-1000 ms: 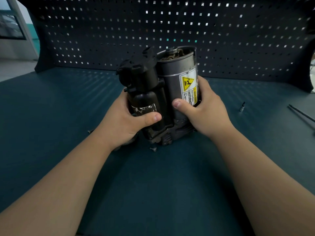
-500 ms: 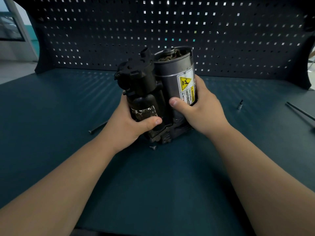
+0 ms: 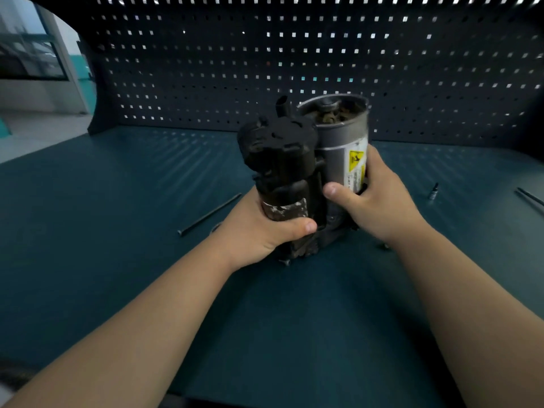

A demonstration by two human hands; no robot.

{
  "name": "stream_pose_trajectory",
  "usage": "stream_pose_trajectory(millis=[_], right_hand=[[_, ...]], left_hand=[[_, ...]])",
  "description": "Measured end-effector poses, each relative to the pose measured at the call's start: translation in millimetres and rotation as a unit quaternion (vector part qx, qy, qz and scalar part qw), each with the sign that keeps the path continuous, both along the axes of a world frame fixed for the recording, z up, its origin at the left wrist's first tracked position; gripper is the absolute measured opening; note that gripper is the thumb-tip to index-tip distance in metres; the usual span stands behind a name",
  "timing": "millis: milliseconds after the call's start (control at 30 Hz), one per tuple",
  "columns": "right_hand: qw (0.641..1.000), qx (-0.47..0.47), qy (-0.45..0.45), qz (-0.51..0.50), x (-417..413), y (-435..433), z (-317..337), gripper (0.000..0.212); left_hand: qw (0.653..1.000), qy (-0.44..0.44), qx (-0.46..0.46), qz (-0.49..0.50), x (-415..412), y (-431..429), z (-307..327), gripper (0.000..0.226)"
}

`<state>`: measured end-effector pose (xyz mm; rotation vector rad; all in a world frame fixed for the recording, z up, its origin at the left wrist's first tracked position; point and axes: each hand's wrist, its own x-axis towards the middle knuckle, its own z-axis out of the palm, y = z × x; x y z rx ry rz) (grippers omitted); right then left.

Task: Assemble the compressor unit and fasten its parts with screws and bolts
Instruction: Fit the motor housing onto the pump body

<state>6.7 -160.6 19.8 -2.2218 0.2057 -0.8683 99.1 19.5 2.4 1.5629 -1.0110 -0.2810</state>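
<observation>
Compressor unit (image 3: 306, 172): lower part hidden behind the left hand (image 3: 259, 234) and right hand (image 3: 379, 201), whose fingers pass out of sight round its far side; print on the yellow label (image 3: 356, 169) blurred, unreadable; rods (image 3: 530, 197) at the right cut off by the picture's edge; small fastener (image 3: 285, 262) at the unit's near foot and bit-like piece (image 3: 433, 191) to the right too small to identify.

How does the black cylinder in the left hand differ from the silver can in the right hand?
The black cylinder is closed by a lumpy cap; the silver can is open on top, inner parts showing. The silver can carries a yellow warning label; the black cylinder a worn whitish band. Both stand roughly upright side by side, gripped by the left hand and right hand.
</observation>
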Motion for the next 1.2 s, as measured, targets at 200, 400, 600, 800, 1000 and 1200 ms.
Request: stream_pose_trajectory(millis=[200, 400, 600, 800, 1000, 1200], right_hand=[[1.000, 0.015, -0.011, -0.018, -29.5, -33.5, 6.7, 0.032], [0.995, 0.023, 0.055, -0.082, -53.3, -70.8, 4.1, 0.014], [0.985, 0.014, 0.147, -0.085, -57.3, -80.0, 19.0, 0.037], [0.985, -0.026, 0.163, -0.041, -47.8, -57.1, 21.0, 0.077], [0.978, 0.014, 0.196, -0.071, -57.9, -69.7, -11.7, 0.058], [0.967, 0.079, 0.175, -0.167, -70.1, -93.9, -33.2, 0.040]], left_hand=[[0.999, -0.014, 0.000, 0.036, -25.3, -39.6, -1.0, 0.067], [0.995, -0.056, 0.036, 0.071, -38.9, -91.0, 2.7, 0.081], [0.996, -0.044, 0.035, 0.072, -33.9, -99.0, -1.2, 0.076], [0.997, 0.006, 0.034, 0.073, -17.7, -94.4, -2.5, 0.071], [0.997, 0.038, 0.029, 0.065, 2.4, -87.0, -7.3, 0.052], [0.996, -0.019, 0.051, 0.066, -8.2, -91.9, -5.5, 0.056]])
